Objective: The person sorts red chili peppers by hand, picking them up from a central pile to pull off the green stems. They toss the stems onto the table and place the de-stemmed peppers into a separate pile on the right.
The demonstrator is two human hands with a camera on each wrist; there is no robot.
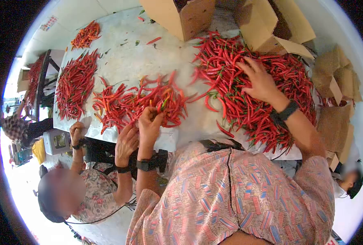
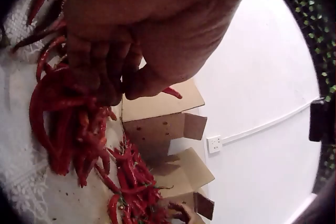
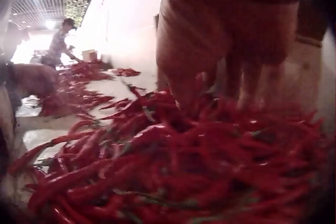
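My left hand (image 1: 150, 122) is over the near edge of a smaller heap of red chili peppers (image 1: 120, 102), thumb and fingertips together. In the left wrist view, a red chili pepper (image 2: 172, 92) sticks out past the thumb of this hand (image 2: 152, 29), pinched there and mostly hidden by the fingers. My right hand (image 1: 259, 79) rests on the big heap of red chili peppers (image 1: 238, 98), its fingers spread. In the right wrist view, the fingertips of the right hand (image 3: 226, 40) reach down among the peppers, partly hidden by them.
Cardboard boxes (image 1: 198, 18) stand behind the big heap, with an open box (image 1: 263, 24) beside them. Another heap of peppers (image 1: 75, 87) and a small orange-red pile (image 1: 86, 35) lie on the white table (image 1: 128, 53). A person's hand (image 1: 126, 145) is close beside my left hand.
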